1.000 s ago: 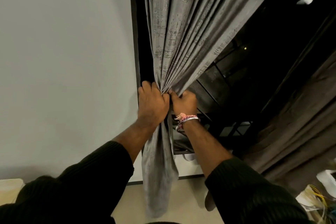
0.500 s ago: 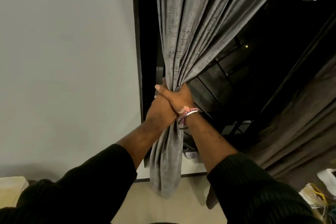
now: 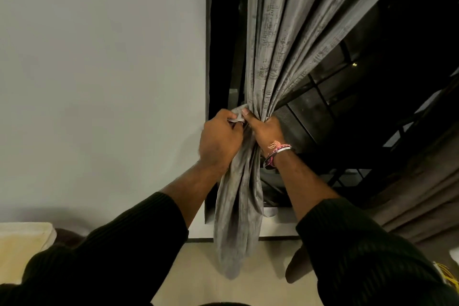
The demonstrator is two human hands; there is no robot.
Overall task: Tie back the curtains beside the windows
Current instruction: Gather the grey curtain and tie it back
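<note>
A grey textured curtain (image 3: 278,40) hangs beside the dark window (image 3: 372,77) and is bunched into a narrow waist at mid-height. My right hand (image 3: 264,131) wraps around that waist from the right, thumb pressing on the fabric. My left hand (image 3: 219,139) is on the left of the bunch and pinches a small grey strip of fabric or tie-back (image 3: 237,117) between its fingers. The curtain's lower part (image 3: 236,226) hangs loose below both hands.
A pale wall (image 3: 99,69) fills the left side. A second, brownish curtain (image 3: 422,196) hangs at the right. A cream cushion (image 3: 22,238) lies at the lower left, and a window sill (image 3: 278,228) and beige floor are below.
My hands have come apart from an overlapped grip. The left hand has shifted left and now pinches a grey strip. The curtain's gathered waist sits a little further right and its lower part hangs shorter.
</note>
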